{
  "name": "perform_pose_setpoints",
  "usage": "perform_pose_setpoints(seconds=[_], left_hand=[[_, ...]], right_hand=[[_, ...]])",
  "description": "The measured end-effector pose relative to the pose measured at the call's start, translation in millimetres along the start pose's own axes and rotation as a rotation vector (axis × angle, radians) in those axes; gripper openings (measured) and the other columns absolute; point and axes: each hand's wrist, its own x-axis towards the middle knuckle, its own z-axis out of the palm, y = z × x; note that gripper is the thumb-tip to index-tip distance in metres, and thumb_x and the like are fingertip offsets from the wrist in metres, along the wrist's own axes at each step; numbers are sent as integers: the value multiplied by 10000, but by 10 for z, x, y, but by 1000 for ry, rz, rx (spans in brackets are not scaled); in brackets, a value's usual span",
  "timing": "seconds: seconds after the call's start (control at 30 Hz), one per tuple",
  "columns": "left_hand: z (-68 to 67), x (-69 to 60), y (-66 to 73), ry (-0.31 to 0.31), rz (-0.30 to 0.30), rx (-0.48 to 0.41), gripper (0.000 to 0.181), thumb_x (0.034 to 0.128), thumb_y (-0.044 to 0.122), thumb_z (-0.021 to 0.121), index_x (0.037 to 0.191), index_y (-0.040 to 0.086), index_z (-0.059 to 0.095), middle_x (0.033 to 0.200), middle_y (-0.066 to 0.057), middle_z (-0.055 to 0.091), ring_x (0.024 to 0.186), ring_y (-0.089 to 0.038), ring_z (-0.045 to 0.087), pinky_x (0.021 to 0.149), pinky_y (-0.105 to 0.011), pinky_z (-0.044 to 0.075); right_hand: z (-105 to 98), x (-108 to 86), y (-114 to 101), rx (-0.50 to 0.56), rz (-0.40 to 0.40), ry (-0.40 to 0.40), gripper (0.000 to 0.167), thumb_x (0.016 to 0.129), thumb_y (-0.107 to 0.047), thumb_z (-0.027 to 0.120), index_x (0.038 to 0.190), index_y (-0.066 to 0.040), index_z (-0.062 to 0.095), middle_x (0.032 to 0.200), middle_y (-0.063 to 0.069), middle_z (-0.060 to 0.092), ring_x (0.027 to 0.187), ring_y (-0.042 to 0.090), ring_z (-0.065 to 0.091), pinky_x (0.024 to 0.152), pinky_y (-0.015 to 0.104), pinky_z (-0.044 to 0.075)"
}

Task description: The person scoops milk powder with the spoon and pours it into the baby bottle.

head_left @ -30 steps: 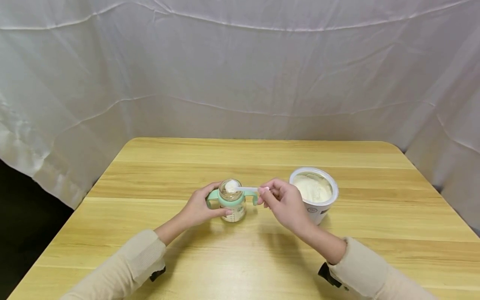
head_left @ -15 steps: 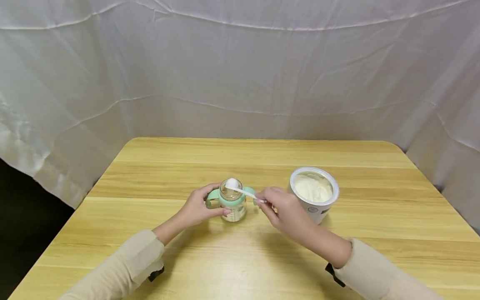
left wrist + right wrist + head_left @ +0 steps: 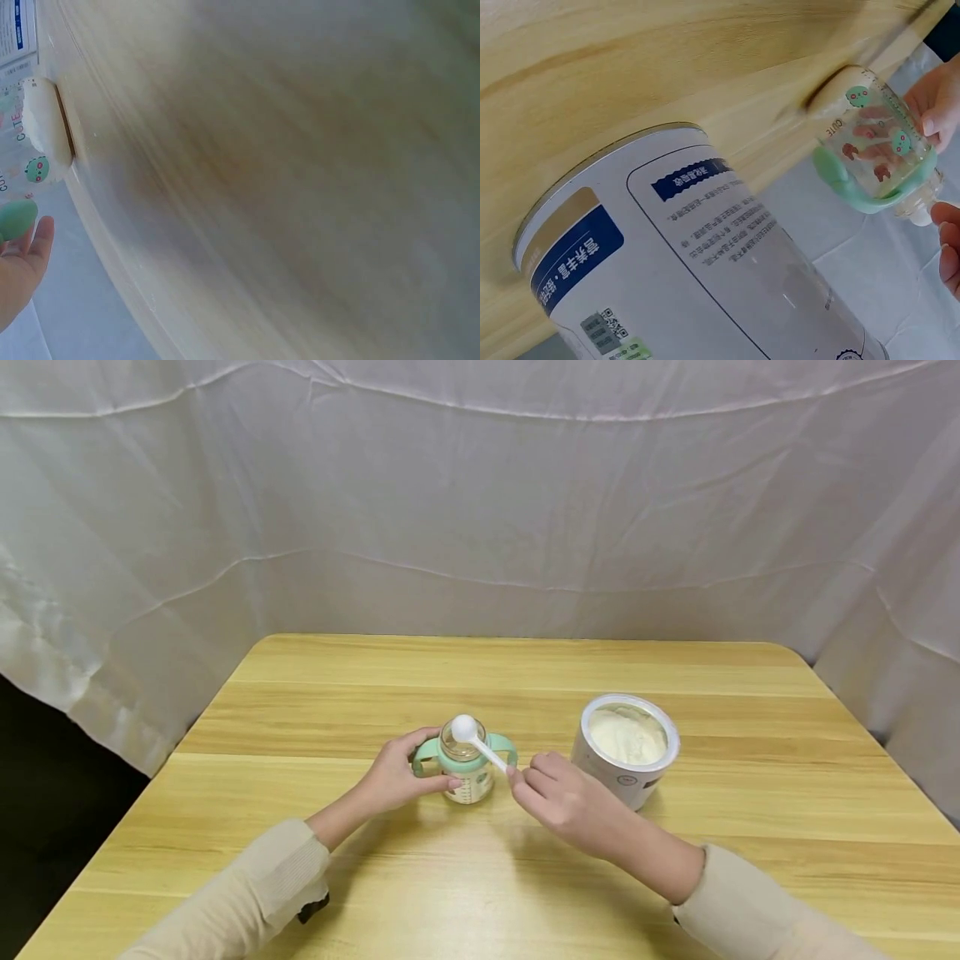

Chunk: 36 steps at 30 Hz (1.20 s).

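White side up, the scoop (image 3: 464, 728) had just been rolled over above the mouth of the bottle (image 3: 466, 766), so its powder had probably been tipped in. Its handle was pinched by the right hand (image 3: 566, 797), near the tub (image 3: 615, 773); the upright bottle was gripped by the left hand (image 3: 397, 774), the scoop's bowl lying between both hands.
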Motion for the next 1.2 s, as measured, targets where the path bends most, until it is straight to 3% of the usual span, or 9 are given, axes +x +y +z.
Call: perform_pose_setpoints(seconds=[0.13, 0.23, 0.5, 0.67, 0.87, 1.0, 1.2], left_hand=[[1, 7, -1, 4, 4, 4, 664, 703, 243, 810, 1275, 53, 531, 1144, -90, 656, 1012, -213, 605, 862, -363, 514], [2, 9, -1, 4, 7, 6, 660, 702, 238, 811, 1272, 51, 533, 1147, -90, 655, 1015, -212, 604, 864, -357, 511], [0, 7, 2, -3, -5, -17, 657, 709, 235, 807, 1275, 53, 529, 1161, -92, 650, 1045, -220, 604, 913, -396, 504], [2, 7, -4, -2, 0, -16, 647, 709, 229, 807, 1271, 58, 534, 1154, -85, 653, 1043, -215, 600, 911, -396, 501], [10, 4, -12, -2, 0, -17, 648, 707, 227, 809, 1269, 57, 535, 1157, -85, 652, 1040, -214, 600, 906, -391, 501], [11, 2, -10, -3, 0, -17, 652, 708, 229, 808, 1273, 57, 531, 1171, -90, 645, 1052, -223, 601, 914, -399, 503], [8, 4, -4, 1, -3, -5, 675, 707, 225, 809, 1289, 49, 515, 1182, -99, 639, 1054, -231, 603, 904, -399, 510]], right_hand=[[9, -11, -5, 24, 22, -2, 290, 970, 8, 369, 884, 11, 645, 693, 20, 607, 652, 123, 481, 585, 184, 442], [17, -8, -11, 95, 106, 1, 269, 981, -30, 376, 872, -5, 620, 689, 13, 621, 649, 115, 499, 582, 165, 454], [23, 18, -13, 480, 422, 80, 191, 963, -123, 484, 888, 3, 606, 722, 39, 621, 603, 59, 488, 514, 60, 399], [9, 48, -14, 609, 621, 84, 31, 874, -12, 596, 874, -4, 626, 702, 18, 657, 551, -7, 454, 449, 40, 347], [-40, 94, -7, 780, 907, 71, 58, 883, -1, 580, 853, -7, 629, 644, 24, 666, 475, -40, 341, 337, 108, 244], [-86, 121, 6, 881, 1045, 55, 76, 900, -3, 557, 862, 10, 622, 653, 69, 665, 486, -2, 422, 357, 159, 321], [-139, 162, 54, 1034, 1307, 17, 136, 919, -61, 547, 897, 66, 594, 670, 109, 672, 582, 104, 586, 549, 228, 531]])
